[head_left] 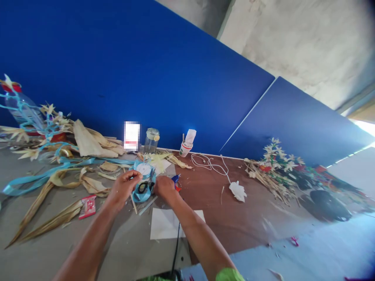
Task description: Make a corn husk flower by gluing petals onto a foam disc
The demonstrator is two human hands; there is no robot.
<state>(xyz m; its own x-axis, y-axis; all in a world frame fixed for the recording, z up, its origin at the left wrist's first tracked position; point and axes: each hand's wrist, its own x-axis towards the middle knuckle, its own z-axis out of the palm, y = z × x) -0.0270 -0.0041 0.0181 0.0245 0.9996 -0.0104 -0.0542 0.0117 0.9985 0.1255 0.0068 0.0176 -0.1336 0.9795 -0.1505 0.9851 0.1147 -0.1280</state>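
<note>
My left hand (126, 186) is closed, thumb and fingertips pinched together at the left side of a light-blue ribbon roll (141, 196). Whatever is between those fingertips is too small to name. At the roll's right side is my right hand (164, 185), its fingers curled and partly hidden; I cannot make out what they hold. Between the hands are black scissors handles (142, 188) and a white disc (144, 169) against the blue ribbon. A blue tool (175, 178) with a red part lies just beyond my right hand.
Dried husks (90, 140) cover the table's left, near a red packet (87, 207). Behind stand a lidded jar (151, 140) and a white cup (185, 149). White paper (164, 224) lies under my right forearm. A white cable (215, 166) and flowers (275, 156) are at right.
</note>
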